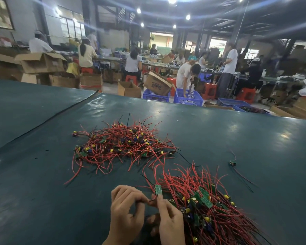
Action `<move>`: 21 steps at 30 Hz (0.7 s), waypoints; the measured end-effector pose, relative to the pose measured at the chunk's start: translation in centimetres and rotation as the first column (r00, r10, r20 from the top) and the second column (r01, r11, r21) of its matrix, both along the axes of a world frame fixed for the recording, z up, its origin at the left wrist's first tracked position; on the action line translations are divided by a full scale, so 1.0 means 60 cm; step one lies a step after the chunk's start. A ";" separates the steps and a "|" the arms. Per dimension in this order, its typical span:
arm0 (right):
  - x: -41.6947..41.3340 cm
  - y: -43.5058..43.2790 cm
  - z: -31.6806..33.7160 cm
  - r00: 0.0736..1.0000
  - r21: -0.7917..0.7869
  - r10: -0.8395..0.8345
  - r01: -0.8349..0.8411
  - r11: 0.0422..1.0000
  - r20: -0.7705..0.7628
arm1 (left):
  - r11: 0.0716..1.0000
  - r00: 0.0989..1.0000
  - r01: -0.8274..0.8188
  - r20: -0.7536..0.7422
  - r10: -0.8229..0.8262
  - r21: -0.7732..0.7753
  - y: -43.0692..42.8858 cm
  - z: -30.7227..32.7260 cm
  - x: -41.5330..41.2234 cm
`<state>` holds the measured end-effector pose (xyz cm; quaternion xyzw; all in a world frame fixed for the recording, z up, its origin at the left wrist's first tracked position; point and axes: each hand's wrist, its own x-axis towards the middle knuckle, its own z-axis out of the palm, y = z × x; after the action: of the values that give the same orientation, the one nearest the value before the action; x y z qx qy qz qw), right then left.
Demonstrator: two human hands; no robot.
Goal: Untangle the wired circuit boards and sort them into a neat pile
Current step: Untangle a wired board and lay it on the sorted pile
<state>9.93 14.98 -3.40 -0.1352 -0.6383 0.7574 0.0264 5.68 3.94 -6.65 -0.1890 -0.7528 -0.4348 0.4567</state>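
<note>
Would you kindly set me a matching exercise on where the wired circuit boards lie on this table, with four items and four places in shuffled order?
1. tangled heap
2. neater pile
3. lone board
4. held board

A. alone, far right
B. centre of the table
C. just above the right hand
D. to the right of that hand, wires fanned outward

Pairs: 1-B, 2-D, 3-A, 4-C

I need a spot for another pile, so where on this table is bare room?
Bare mat lies left of the left hand, short of the tangled heap, and right, past the lone board. Crowded between the heap and the sorted pile, where the right hand and the left pinch a wired board.
</note>
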 end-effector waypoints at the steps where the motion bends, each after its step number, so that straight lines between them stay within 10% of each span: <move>1: 0.000 -0.002 0.000 1.000 0.006 0.006 -0.006 1.000 0.003 | 1.000 1.000 -0.013 0.000 0.013 -0.001 -0.001 0.000 0.000; 21: -0.004 0.003 -0.004 0.993 -0.115 -0.113 0.109 0.987 -0.024 | 0.986 0.982 -0.090 0.179 0.063 0.141 -0.009 -0.001 -0.004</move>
<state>9.68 15.14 -3.62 -0.1604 -0.5851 0.7918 0.0704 5.43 3.41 -6.70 -0.0866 -0.7620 -0.4866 0.4184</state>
